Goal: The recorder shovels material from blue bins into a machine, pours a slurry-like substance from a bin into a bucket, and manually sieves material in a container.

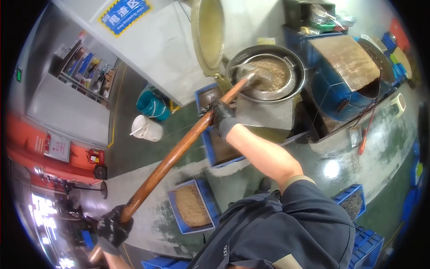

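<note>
A long-handled shovel (168, 161) slants across the view from the lower left to the upper middle. My left hand (115, 225), in a dark glove, is wrapped round the lower end of its wooden handle. Farther up the handle, near the metal head, my gloved right hand (220, 117) is closed round it. The shovel's head, somewhat blurred, is inside a round metal drum (299, 83) with an inner basket. Brown, chip-like material (274, 68) lies in that basket, and the shovel head covers part of it. A raised round lid (208, 36) stands beside the drum.
Below the drum sits a blue tray (208, 148). A blue bin of tan granules (192, 204) is on the floor near me. Teal (152, 105) and white buckets (148, 129) stand left, by a white wall. Right are a large blue container (333, 96) and a red-handled tool (365, 136).
</note>
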Available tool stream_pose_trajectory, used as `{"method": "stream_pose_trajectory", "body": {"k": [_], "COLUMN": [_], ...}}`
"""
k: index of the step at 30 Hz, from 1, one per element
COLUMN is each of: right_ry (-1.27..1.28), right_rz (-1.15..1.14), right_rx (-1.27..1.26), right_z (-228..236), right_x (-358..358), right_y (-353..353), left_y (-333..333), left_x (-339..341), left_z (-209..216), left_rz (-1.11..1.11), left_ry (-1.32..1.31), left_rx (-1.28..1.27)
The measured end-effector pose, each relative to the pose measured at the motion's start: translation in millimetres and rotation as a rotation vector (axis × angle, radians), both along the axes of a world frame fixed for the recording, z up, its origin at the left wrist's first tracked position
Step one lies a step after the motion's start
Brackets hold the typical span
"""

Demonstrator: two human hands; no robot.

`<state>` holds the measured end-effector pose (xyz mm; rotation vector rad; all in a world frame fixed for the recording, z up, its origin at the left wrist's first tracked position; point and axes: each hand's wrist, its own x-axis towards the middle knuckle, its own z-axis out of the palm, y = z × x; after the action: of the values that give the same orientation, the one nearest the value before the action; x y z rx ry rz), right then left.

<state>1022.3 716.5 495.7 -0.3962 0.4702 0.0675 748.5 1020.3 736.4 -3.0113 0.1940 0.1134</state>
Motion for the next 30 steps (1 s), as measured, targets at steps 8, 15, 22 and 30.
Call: {"method": "stream_pose_trajectory", "body": {"k": [8, 15, 22, 30], "right_ry": [0.213, 0.065, -0.394, -0.404], "right_rz": [0.058, -0.008, 0.021, -0.337], "right_rx": [-0.067, 0.003, 0.233, 0.238], "right_z": [-80, -46, -39, -95], "right_x": [75, 10, -101, -276], "right_y": [-75, -28, -38, 15], "left_y": [-56, 5, 75, 197], "left_x": [36, 11, 5, 26], "left_z": [-120, -97, -199, -384], "left_rz": [-0.041, -0.027, 0.467, -0.14], "left_ry": [0.095, -0.072, 0.861, 0.67], "left_rx": [-0.149, -0.182, -1.196, -0.649]}}
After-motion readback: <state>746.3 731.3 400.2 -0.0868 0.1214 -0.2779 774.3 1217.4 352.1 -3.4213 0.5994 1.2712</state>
